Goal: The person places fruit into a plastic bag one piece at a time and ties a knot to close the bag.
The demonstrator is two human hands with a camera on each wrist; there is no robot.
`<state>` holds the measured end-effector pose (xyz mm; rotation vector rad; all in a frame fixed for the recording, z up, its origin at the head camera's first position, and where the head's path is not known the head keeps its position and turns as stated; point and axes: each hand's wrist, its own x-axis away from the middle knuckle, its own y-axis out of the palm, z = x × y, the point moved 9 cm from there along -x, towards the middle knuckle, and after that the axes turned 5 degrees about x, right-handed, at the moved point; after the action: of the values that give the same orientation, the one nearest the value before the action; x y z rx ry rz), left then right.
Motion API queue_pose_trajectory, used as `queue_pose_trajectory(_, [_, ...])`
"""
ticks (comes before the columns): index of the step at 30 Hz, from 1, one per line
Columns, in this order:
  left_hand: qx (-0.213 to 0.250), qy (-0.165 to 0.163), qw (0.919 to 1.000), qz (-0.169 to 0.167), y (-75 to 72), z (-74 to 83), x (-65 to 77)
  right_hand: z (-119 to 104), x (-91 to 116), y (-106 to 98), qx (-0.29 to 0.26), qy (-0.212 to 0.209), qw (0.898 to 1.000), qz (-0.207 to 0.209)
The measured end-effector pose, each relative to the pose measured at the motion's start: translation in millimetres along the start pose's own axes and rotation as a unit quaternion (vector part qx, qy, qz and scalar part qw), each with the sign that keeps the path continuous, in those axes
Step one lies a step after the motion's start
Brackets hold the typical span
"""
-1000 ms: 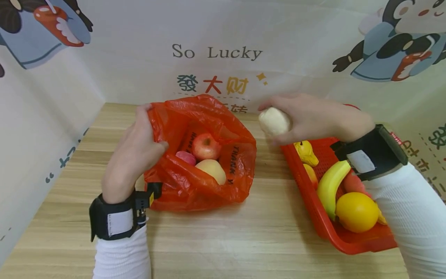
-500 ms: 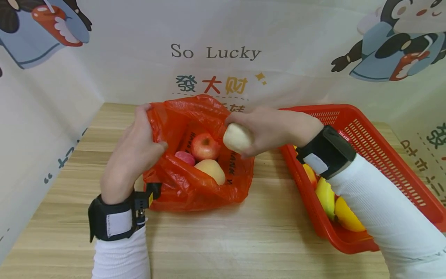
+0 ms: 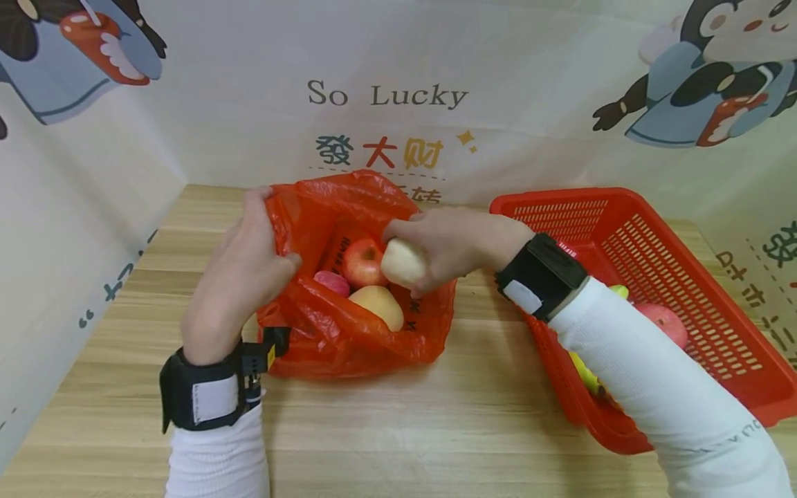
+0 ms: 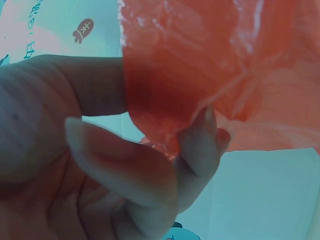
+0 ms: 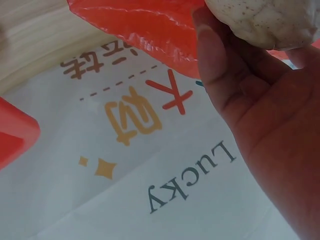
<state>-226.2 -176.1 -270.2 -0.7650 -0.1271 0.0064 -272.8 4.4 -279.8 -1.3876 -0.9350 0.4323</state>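
A red plastic bag (image 3: 367, 356) stands with its mouth spread on the table. My left hand (image 3: 239, 277) holds the bag's left rim; in the left wrist view, the film (image 4: 170, 65) hangs across its curled fingers. My right hand (image 3: 463, 242) grips a cream-white, roundish lump (image 3: 403, 263) over the right side of the bag's mouth. Small dark specks dot this lump (image 5: 270, 22) in the right wrist view; its kind is unclear. Inside the bag lie a red apple (image 3: 361, 260), a pale yellow round fruit (image 3: 378, 306) and a small pinkish-purple piece (image 3: 332, 282).
To the right a red perforated basket (image 3: 697, 297) stands on the wooden table (image 3: 398, 436). A pink fruit (image 3: 665, 322) and a banana (image 3: 584, 373) show in it, partly behind my right sleeve (image 3: 647, 373). A printed white sheet (image 3: 249, 104) backs the table.
My right hand has carried the cream-white lump left from beside the basket to over the bag's mouth. The left hand and the bag have stayed nearly still.
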Motion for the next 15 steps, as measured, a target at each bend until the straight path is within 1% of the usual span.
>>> queue_pose_trajectory(5, [0.005,0.0,1.0,-0.003,1.6,0.2,0.0,2,-10,8,0.013,0.005,1.0,-0.01])
queue_pose_trajectory(9, [0.008,0.001,1.0,-0.005,2.8,0.6,0.6,0,-16,17,0.006,0.005,1.0,-0.031])
queue_pose_trajectory(15, [0.01,0.004,0.9999,-0.006,3.3,1.2,1.1,1,-21,31,-0.013,0.02,0.998,-0.061])
